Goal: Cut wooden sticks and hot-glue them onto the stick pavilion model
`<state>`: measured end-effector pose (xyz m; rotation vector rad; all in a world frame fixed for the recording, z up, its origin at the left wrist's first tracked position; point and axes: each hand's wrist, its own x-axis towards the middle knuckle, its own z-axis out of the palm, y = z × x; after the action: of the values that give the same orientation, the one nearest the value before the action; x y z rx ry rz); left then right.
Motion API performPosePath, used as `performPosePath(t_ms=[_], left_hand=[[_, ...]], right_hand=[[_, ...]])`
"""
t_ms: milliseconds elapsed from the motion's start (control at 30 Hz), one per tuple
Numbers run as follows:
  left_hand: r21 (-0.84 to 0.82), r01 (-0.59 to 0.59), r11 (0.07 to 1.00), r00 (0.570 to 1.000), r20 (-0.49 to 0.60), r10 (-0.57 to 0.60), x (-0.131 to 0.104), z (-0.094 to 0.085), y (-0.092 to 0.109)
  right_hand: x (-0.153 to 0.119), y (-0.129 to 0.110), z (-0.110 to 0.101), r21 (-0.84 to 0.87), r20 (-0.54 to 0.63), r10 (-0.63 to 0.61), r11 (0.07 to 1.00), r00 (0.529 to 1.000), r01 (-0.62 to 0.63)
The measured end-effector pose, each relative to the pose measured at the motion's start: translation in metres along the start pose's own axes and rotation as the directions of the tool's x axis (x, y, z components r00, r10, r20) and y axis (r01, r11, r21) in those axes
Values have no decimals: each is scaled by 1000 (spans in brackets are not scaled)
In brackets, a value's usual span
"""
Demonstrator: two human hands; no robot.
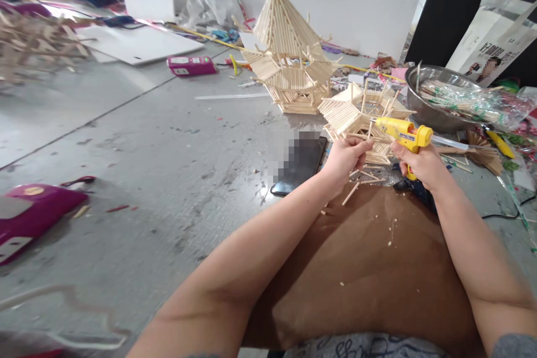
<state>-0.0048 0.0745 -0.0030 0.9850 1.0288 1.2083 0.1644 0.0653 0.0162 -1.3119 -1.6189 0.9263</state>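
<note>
My right hand (423,166) is closed round the handle of a yellow hot glue gun (398,130), whose nozzle points left. A clear glue stick (451,142) sticks out of its back end. In my left hand (346,158) the fingers pinch a thin wooden stick (370,131), close to the gun's nozzle. Right behind both hands stands a low, open-topped frame of wooden sticks (342,114) with slanted roof panels, partly hidden by them. Loose short sticks (351,193) lie below my left hand.
A taller stick pagoda (289,75) stands behind the frame. A black phone (300,165) lies left of my hands. At right, a metal bowl (419,103) holds wrapped sticks beside a white bag (489,33). Purple devices (191,65) rest on the grey table (168,179).
</note>
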Motion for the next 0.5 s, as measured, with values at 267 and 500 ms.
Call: performPosePath(t_ms=[267,500], left_hand=[[15,-12,1000,1000,-3,12,3,-1,-2],[8,-8,1000,1000,-15,8,2,0,-2]], right_hand=[[0,2,0,-20,3,6,1000,1000,-6],[0,3,-1,-31,11,9,999,1000,-9]])
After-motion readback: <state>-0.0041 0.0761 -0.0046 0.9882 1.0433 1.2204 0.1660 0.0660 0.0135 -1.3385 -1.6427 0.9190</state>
